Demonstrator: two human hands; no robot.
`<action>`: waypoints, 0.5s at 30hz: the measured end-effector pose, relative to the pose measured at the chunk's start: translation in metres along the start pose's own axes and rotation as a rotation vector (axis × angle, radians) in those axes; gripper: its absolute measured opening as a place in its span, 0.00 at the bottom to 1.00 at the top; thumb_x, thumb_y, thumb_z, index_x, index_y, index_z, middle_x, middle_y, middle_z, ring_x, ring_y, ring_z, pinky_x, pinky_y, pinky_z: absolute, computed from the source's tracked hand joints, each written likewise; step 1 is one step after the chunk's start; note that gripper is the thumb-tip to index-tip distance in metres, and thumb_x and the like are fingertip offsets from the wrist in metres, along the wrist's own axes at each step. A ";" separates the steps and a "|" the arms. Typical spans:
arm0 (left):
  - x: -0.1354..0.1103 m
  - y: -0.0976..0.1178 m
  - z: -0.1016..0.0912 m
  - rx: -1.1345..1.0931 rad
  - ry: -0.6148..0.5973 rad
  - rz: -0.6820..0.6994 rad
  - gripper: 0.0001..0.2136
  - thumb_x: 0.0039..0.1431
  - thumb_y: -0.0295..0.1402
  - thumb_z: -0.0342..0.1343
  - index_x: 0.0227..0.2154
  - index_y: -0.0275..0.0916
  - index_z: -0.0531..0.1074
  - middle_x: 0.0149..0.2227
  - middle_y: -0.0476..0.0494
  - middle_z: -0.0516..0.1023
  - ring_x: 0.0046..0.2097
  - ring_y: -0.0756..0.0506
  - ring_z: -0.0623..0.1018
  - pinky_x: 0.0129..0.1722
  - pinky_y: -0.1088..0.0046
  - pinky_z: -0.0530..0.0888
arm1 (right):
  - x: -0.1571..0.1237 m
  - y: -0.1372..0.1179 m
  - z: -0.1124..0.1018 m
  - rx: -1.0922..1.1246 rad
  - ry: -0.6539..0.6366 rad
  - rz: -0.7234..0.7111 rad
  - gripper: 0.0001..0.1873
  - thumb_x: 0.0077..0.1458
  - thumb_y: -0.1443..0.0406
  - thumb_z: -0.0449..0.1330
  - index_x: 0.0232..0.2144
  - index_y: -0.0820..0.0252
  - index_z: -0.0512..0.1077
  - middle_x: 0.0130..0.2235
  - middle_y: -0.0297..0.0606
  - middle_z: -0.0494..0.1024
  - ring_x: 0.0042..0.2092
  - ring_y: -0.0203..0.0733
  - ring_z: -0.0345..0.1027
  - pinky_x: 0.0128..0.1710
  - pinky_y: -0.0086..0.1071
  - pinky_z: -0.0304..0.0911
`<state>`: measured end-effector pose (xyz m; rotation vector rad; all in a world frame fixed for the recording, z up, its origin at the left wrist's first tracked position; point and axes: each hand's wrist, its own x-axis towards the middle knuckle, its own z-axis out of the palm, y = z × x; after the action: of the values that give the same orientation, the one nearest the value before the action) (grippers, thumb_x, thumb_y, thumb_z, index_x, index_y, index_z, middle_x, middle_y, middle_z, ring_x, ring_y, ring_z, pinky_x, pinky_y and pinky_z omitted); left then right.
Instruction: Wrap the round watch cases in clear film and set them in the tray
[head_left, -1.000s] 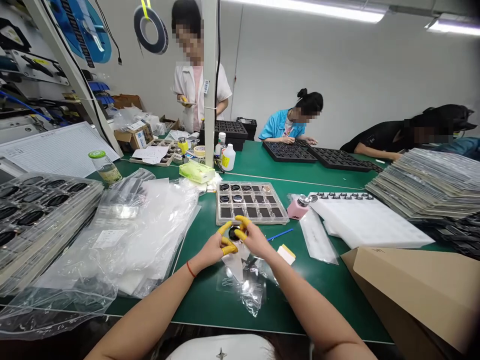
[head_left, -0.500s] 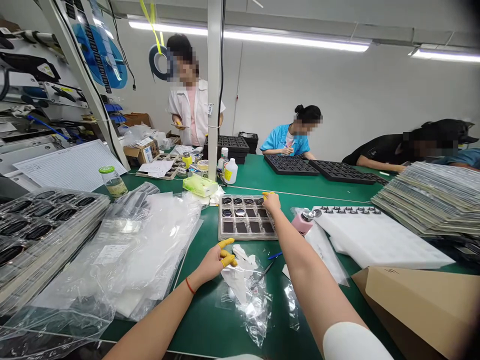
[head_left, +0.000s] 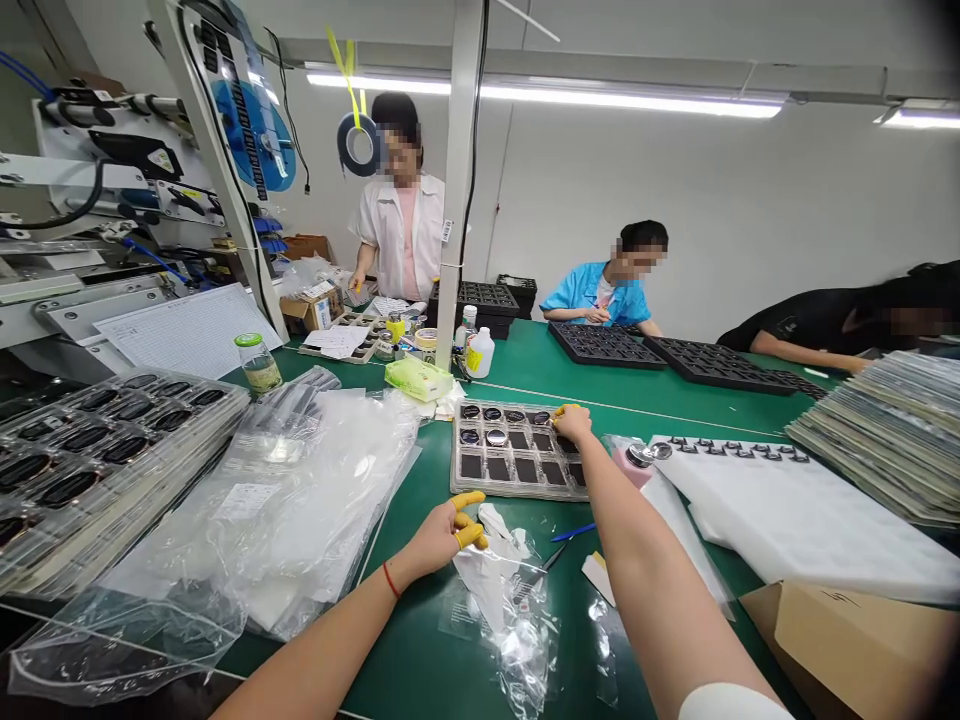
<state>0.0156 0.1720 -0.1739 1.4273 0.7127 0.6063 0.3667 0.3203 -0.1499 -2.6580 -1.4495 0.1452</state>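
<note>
My left hand (head_left: 448, 527), with yellow finger cots, rests on the green table beside a crumpled clear plastic bag (head_left: 504, 590); its fingers are curled and pinch the bag's edge. My right hand (head_left: 573, 421) reaches out over the far right corner of a clear compartment tray (head_left: 517, 452) holding several small dark round parts. Its fingertips are bent down into a compartment; what they hold is hidden. A pink dispenser bottle (head_left: 635, 463) stands right of that arm.
Stacked clear trays (head_left: 90, 450) and loose plastic bags (head_left: 300, 500) lie on the left. White foam sheets (head_left: 780, 510), a cardboard box (head_left: 862, 630) and stacked trays (head_left: 885, 420) fill the right. Three other people work at the far side near black trays (head_left: 660, 355). A white post (head_left: 454, 200) rises mid-table.
My right hand left the left hand and carried the small dark round part out to the tray's far right corner. The left hand stayed at the bag. The view tilted up.
</note>
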 end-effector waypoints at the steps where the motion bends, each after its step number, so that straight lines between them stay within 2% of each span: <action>1: 0.000 0.000 0.001 -0.004 0.001 -0.002 0.28 0.53 0.41 0.58 0.55 0.34 0.63 0.30 0.41 0.79 0.38 0.42 0.78 0.41 0.64 0.70 | -0.001 0.000 0.001 -0.003 0.011 -0.005 0.18 0.59 0.60 0.55 0.50 0.61 0.66 0.52 0.43 0.68 0.49 0.45 0.65 0.48 0.45 0.64; 9: 0.001 0.001 -0.001 -0.091 0.024 -0.009 0.29 0.51 0.37 0.60 0.54 0.32 0.61 0.27 0.46 0.77 0.35 0.44 0.78 0.42 0.62 0.71 | -0.004 -0.001 -0.013 0.027 -0.059 0.027 0.17 0.59 0.59 0.56 0.48 0.62 0.67 0.50 0.42 0.69 0.48 0.44 0.66 0.47 0.44 0.64; 12: 0.002 0.003 -0.002 -0.089 0.041 -0.014 0.28 0.51 0.38 0.60 0.53 0.31 0.62 0.28 0.44 0.78 0.35 0.44 0.78 0.43 0.62 0.71 | -0.012 -0.005 -0.019 0.073 -0.007 0.008 0.16 0.56 0.61 0.58 0.45 0.64 0.68 0.49 0.44 0.69 0.51 0.48 0.62 0.49 0.45 0.60; 15: 0.000 0.006 0.001 -0.117 0.027 -0.021 0.28 0.50 0.39 0.61 0.52 0.32 0.63 0.28 0.43 0.79 0.36 0.44 0.78 0.43 0.61 0.71 | -0.030 -0.008 -0.030 0.153 0.075 -0.031 0.14 0.53 0.67 0.57 0.43 0.66 0.69 0.45 0.50 0.71 0.52 0.52 0.61 0.50 0.43 0.56</action>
<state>0.0164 0.1720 -0.1675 1.3049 0.7012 0.6416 0.3476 0.2982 -0.1185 -2.4915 -1.3964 0.1459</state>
